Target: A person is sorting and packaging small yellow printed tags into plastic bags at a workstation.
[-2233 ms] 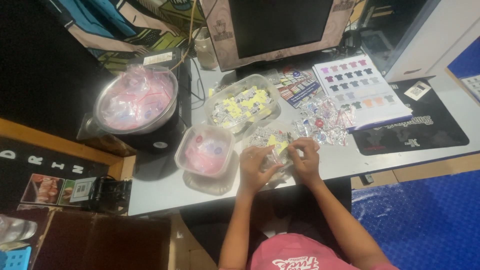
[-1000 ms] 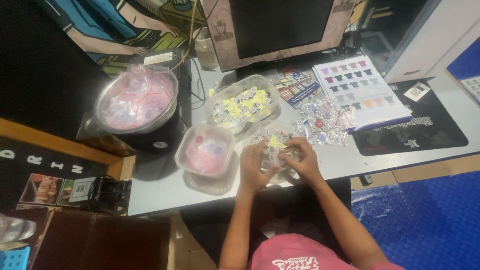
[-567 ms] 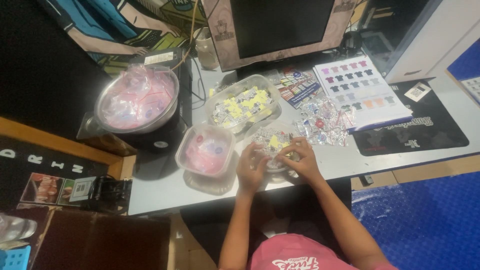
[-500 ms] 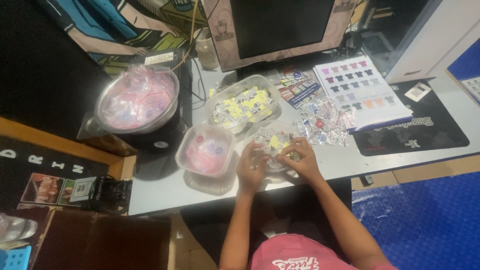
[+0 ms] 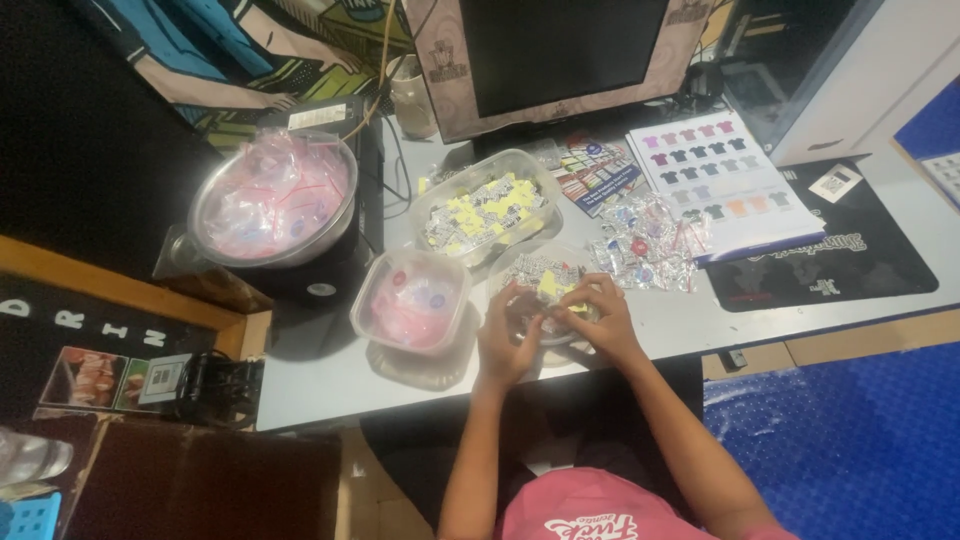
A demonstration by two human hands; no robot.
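Both hands meet over a small clear tub [image 5: 520, 275] of yellow-and-white wrapped pieces near the table's front edge. My left hand [image 5: 507, 343] and my right hand [image 5: 603, 318] pinch a small clear packet [image 5: 553, 313] between their fingertips; what is inside it is too small to tell. Left of the hands stands a clear tub [image 5: 412, 301] of pink-tinted plastic bags. Behind them a larger clear tub [image 5: 487, 207] holds more yellow-and-white pieces.
A metal bowl [image 5: 272, 196] of pink-tinted bags sits on a black box at the left. A pile of filled clear packets [image 5: 650, 243] lies right of the hands, next to a colour chart sheet [image 5: 722, 178] and a black mat [image 5: 830, 265]. A monitor [image 5: 560, 55] stands behind.
Both hands have stayed over the small tub, fingers working the packet. The right hand has shifted slightly forward and right since the earliest frame.
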